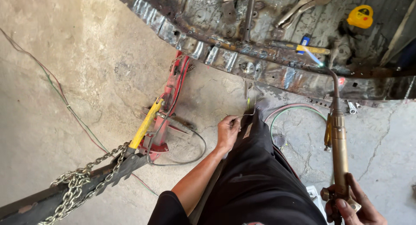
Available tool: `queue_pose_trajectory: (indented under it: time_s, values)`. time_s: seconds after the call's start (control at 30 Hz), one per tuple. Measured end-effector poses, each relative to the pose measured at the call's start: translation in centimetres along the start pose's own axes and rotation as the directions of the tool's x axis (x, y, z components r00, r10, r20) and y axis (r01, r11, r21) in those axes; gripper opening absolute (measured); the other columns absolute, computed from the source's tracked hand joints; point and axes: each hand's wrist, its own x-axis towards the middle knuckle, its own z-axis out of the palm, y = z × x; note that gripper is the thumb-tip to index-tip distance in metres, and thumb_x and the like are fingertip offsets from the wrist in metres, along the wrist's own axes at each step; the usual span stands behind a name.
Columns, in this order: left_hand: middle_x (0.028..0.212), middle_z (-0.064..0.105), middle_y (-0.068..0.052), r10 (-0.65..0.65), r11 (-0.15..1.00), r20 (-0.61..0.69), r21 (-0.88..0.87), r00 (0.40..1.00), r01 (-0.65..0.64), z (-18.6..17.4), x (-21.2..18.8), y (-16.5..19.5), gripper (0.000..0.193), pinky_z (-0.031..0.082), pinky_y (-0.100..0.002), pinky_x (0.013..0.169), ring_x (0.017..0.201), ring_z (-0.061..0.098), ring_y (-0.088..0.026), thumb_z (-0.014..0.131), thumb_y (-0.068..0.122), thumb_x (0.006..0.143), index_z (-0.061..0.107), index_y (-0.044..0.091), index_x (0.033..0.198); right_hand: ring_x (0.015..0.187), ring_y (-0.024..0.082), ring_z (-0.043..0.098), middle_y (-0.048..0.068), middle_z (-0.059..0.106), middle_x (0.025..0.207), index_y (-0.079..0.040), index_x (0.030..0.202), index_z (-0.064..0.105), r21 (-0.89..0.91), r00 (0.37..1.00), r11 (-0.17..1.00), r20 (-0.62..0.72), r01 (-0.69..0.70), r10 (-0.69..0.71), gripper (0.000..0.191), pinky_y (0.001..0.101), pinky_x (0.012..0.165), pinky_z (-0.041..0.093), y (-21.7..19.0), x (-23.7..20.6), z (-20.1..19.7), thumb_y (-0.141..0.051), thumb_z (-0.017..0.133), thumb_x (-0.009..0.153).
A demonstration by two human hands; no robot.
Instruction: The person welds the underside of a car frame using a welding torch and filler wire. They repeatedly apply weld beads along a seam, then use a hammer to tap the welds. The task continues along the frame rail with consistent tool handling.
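Right grip (353,203) around brass torch (339,151)

Bright even daylight, soft faint shadows, sharp focus throughout; wide-angle bending at edges, small blue-white torch flame (313,58) glare

No packages, labels, signs, screens.

The right hand (353,203), closed on the brass gas torch (339,138), is cut off by the bottom edge; its wrist and arm lie outside the view. The rusted sheet-metal car floor (268,47) runs off the top and right edges. The grey steel locking pliers (303,4) are cropped at the top. The dark steel beam wrapped in chain (65,190) leaves the bottom-left corner. The thin bent wire rod (245,114) in the left hand (227,132) is too fine to trace fully.
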Motion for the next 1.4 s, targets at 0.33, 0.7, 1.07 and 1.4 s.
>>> queue_pose_trajectory:
  time_s: [0.33,0.7,1.07,1.4]
  values:
    - [0.078,0.066,-0.004,-0.047,0.997,-0.057,-0.058,0.997,0.044,-6.8,4.0,-1.6,0.014,0.053,-0.025,0.060,0.065,0.061,-0.009,0.066,0.009,0.102,0.069,-0.003,0.107,0.079,0.024,0.071,0.026,0.068,0.121,0.005,0.162,0.048,-0.027,0.989,0.989,0.017,0.147,-0.147,0.063,0.0352,0.059,0.058,-3.1,-2.0,5.4,-0.002,0.060,0.101]
    - [0.093,0.068,-0.005,0.057,0.990,-0.027,-0.128,0.998,-0.060,-18.5,11.9,-2.6,0.012,0.057,-0.027,0.073,0.081,0.067,-0.011,0.061,0.008,0.104,0.066,-0.001,0.111,0.069,0.020,0.068,0.022,0.071,0.117,0.003,0.159,0.047,-0.149,0.991,0.981,0.067,0.124,-0.115,0.067,0.0299,0.050,0.054,-12.1,-1.0,21.4,0.001,0.061,0.094]
    - [0.081,0.067,-0.005,-0.141,0.936,-0.013,-0.328,0.990,0.129,-22.2,17.3,-1.0,0.018,0.063,-0.028,0.065,0.071,0.069,-0.012,0.058,0.014,0.105,0.064,-0.002,0.110,0.063,0.015,0.065,0.015,0.075,0.101,-0.002,0.154,0.050,-0.488,0.997,0.873,0.072,0.001,0.039,0.064,0.0288,0.051,0.055,-19.7,1.3,33.5,-0.004,0.064,0.091]
    - [0.082,0.067,-0.005,-0.239,0.845,0.011,-0.490,0.971,0.213,-21.0,18.7,-0.8,0.019,0.059,-0.027,0.061,0.067,0.066,-0.012,0.062,0.016,0.104,0.068,-0.002,0.106,0.053,0.011,0.059,0.007,0.066,0.067,-0.010,0.150,0.054,-0.695,0.934,0.717,0.283,0.044,0.216,0.058,0.0300,0.048,0.051,-20.4,7.7,40.7,-0.017,0.067,0.094]
